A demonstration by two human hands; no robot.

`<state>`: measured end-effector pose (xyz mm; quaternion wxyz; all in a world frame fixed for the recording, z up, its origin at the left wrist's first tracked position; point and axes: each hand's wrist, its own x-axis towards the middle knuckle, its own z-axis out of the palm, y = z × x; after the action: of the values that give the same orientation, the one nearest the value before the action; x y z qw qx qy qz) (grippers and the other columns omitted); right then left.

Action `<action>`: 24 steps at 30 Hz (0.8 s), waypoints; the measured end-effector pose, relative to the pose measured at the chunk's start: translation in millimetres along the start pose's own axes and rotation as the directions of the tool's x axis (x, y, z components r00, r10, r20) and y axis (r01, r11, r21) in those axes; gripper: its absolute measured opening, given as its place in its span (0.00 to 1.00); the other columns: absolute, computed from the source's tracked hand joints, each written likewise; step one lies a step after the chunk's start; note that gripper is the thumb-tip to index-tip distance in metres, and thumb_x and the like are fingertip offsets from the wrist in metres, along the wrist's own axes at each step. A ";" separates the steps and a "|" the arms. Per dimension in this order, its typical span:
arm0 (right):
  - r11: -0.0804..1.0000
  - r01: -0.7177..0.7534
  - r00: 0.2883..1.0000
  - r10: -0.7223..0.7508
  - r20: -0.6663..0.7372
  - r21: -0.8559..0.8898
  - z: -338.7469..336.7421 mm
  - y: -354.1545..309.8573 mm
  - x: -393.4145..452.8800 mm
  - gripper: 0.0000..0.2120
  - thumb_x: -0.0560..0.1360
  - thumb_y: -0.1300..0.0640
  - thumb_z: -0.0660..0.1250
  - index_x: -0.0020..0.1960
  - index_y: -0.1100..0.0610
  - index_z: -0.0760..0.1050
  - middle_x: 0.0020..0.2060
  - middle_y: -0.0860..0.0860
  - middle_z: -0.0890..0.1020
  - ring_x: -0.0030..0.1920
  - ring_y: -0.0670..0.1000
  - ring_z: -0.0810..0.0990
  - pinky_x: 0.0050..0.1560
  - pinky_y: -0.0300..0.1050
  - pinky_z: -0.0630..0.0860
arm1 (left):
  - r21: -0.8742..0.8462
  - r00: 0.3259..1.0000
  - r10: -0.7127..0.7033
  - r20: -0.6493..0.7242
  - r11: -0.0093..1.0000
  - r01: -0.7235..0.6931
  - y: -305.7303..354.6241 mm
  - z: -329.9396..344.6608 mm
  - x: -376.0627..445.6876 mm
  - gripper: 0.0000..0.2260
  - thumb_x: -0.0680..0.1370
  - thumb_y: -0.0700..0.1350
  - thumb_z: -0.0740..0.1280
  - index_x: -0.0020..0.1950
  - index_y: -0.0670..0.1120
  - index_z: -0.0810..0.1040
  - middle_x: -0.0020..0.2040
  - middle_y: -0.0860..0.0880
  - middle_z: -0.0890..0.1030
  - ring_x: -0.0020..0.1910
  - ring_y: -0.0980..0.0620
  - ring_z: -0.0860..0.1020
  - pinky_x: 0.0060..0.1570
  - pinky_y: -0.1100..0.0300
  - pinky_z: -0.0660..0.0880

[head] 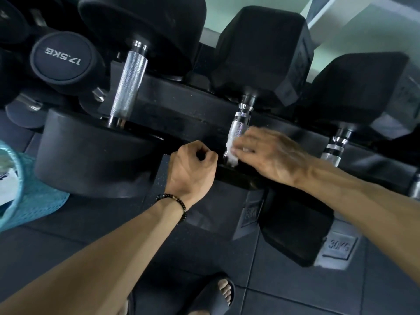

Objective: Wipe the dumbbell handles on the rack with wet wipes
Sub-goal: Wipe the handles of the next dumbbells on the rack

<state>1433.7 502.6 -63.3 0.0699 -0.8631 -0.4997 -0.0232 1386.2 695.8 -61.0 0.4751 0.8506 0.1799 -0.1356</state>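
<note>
White wet wipe (pixel 233 155) sits pinched under the right hand (pixel 270 155), pressed against the lower end of the middle dumbbell's knurled steel handle (pixel 238 130) on the black rack (pixel 181 110). Just beside it the left hand (pixel 193 169) is curled into a loose fist, holding nothing. A blue mesh basket (pixel 20 194) stands far left on the dark floor

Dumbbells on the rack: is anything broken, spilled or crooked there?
Nothing stands out. The dumbbells sit on the rack, no spill shows, and the right hand rubs a white wet wipe on one handle. That hand is blurred.
</note>
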 end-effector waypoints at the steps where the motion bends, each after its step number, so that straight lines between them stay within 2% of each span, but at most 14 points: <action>1: 0.995 -0.099 0.993 0.100 -0.055 0.017 -1.3 6.3 3.7 0.12 0.66 0.73 0.73 0.48 0.63 0.82 0.46 0.57 0.83 0.42 0.59 0.80 0.39 0.50 0.80 | -0.005 1.000 -0.001 0.005 1.000 0.001 0.1 -0.1 0.0 0.09 0.75 0.42 0.62 0.38 0.43 0.79 0.30 0.48 0.79 0.28 0.57 0.75 0.27 0.68 0.68; 2: 0.972 -0.231 0.963 0.234 -0.133 0.043 -2.9 11.9 8.4 0.10 0.68 0.72 0.71 0.48 0.64 0.82 0.46 0.57 0.82 0.43 0.60 0.80 0.40 0.51 0.80 | -0.007 1.000 -0.003 0.007 1.000 0.003 -0.1 -0.4 -0.2 0.09 0.75 0.42 0.62 0.38 0.43 0.79 0.30 0.47 0.80 0.27 0.57 0.74 0.26 0.69 0.67; 4: 0.877 -0.467 0.837 0.480 -0.260 0.116 -1.7 15.2 14.6 0.07 0.72 0.71 0.69 0.48 0.65 0.82 0.46 0.58 0.82 0.43 0.60 0.81 0.40 0.52 0.81 | -0.005 1.000 -0.007 0.008 1.000 0.007 0.0 -1.0 -0.7 0.09 0.75 0.41 0.62 0.38 0.42 0.79 0.31 0.46 0.80 0.26 0.57 0.73 0.24 0.70 0.67; 6: 0.809 -0.558 0.751 0.587 -0.301 0.185 9.4 1.8 13.2 0.05 0.73 0.72 0.68 0.46 0.66 0.81 0.45 0.57 0.81 0.41 0.58 0.81 0.37 0.52 0.81 | 0.005 1.000 -0.006 0.012 1.000 0.006 0.3 -1.5 -1.1 0.09 0.76 0.41 0.62 0.39 0.42 0.79 0.31 0.47 0.80 0.28 0.55 0.75 0.24 0.70 0.67; 7: 0.809 -0.550 0.753 0.588 -0.295 0.209 14.2 -7.1 8.8 0.04 0.73 0.72 0.69 0.45 0.66 0.81 0.44 0.57 0.80 0.39 0.57 0.81 0.36 0.51 0.81 | 0.006 1.000 -0.003 0.012 1.000 0.003 0.4 -1.4 -1.3 0.09 0.76 0.41 0.63 0.39 0.42 0.79 0.31 0.47 0.80 0.30 0.55 0.76 0.24 0.70 0.67; 10: 0.883 -0.434 0.853 0.467 -0.233 0.181 16.5 -25.1 -7.6 0.04 0.73 0.71 0.70 0.45 0.65 0.80 0.42 0.56 0.80 0.37 0.54 0.79 0.33 0.49 0.80 | 0.003 1.000 0.003 0.007 1.000 -0.003 0.7 -0.8 -1.0 0.09 0.76 0.41 0.63 0.39 0.42 0.80 0.30 0.47 0.80 0.32 0.53 0.77 0.24 0.69 0.68; 11: 0.886 -0.433 0.854 0.462 -0.241 0.165 15.5 -22.4 -6.3 0.05 0.73 0.72 0.70 0.45 0.64 0.80 0.42 0.56 0.80 0.38 0.54 0.79 0.34 0.48 0.80 | 0.005 1.000 0.004 0.002 1.000 -0.004 0.4 -0.7 -0.6 0.09 0.76 0.41 0.63 0.38 0.42 0.80 0.30 0.47 0.80 0.31 0.52 0.76 0.24 0.68 0.67; 12: 0.865 -0.472 0.820 0.501 -0.277 0.170 15.6 -16.8 -1.0 0.06 0.73 0.72 0.69 0.45 0.64 0.81 0.43 0.56 0.81 0.39 0.55 0.80 0.36 0.48 0.80 | 0.007 1.000 0.003 0.000 1.000 -0.003 0.1 -0.2 -0.2 0.09 0.76 0.41 0.63 0.38 0.42 0.80 0.30 0.47 0.80 0.28 0.52 0.75 0.24 0.67 0.67; 14: 0.769 -0.580 0.670 0.638 -0.379 0.269 16.3 -5.3 17.1 0.07 0.75 0.69 0.66 0.48 0.64 0.82 0.44 0.57 0.81 0.42 0.54 0.81 0.42 0.45 0.81 | 0.001 1.000 0.004 0.000 1.000 -0.004 -0.6 0.6 -0.2 0.09 0.75 0.41 0.63 0.38 0.42 0.80 0.30 0.46 0.80 0.25 0.55 0.72 0.23 0.66 0.67; 16: 0.677 -0.625 0.536 0.734 -0.417 0.389 19.5 -1.4 29.1 0.07 0.77 0.66 0.67 0.50 0.65 0.83 0.45 0.57 0.82 0.44 0.50 0.82 0.48 0.37 0.79 | 0.002 1.000 0.008 -0.001 1.000 -0.008 -0.1 0.4 -0.9 0.09 0.75 0.41 0.63 0.38 0.41 0.79 0.31 0.45 0.80 0.24 0.55 0.72 0.23 0.66 0.67; 19: 0.527 -0.671 0.441 0.849 -0.290 0.522 20.3 -18.0 19.8 0.05 0.75 0.65 0.71 0.49 0.63 0.85 0.43 0.55 0.84 0.40 0.49 0.83 0.45 0.26 0.74 | 0.023 1.000 0.013 0.002 1.000 -0.014 1.6 -0.4 -1.3 0.09 0.76 0.41 0.63 0.39 0.43 0.80 0.32 0.48 0.81 0.32 0.53 0.77 0.25 0.64 0.70; 22: 0.396 -0.711 0.453 0.890 -0.053 0.581 15.4 -41.6 3.2 0.03 0.72 0.63 0.74 0.45 0.60 0.86 0.42 0.51 0.86 0.38 0.46 0.82 0.41 0.23 0.72 | 0.029 1.000 0.004 0.008 1.000 -0.005 2.0 -1.3 -1.5 0.09 0.77 0.42 0.62 0.39 0.44 0.80 0.32 0.49 0.81 0.34 0.54 0.78 0.27 0.64 0.71; 24: 0.297 -0.734 0.424 0.903 0.070 0.611 12.1 -43.1 3.1 0.03 0.72 0.62 0.75 0.45 0.57 0.86 0.42 0.48 0.86 0.38 0.42 0.82 0.41 0.25 0.74 | 0.037 1.000 0.007 0.008 0.999 -0.007 1.9 -1.4 -1.3 0.09 0.76 0.42 0.62 0.38 0.44 0.80 0.31 0.49 0.81 0.31 0.53 0.77 0.25 0.64 0.70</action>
<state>1397.6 528.2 -70.7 0.3909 -0.9181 0.0537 0.0374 1385.9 695.8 -58.3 0.4605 0.8594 0.1723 -0.1406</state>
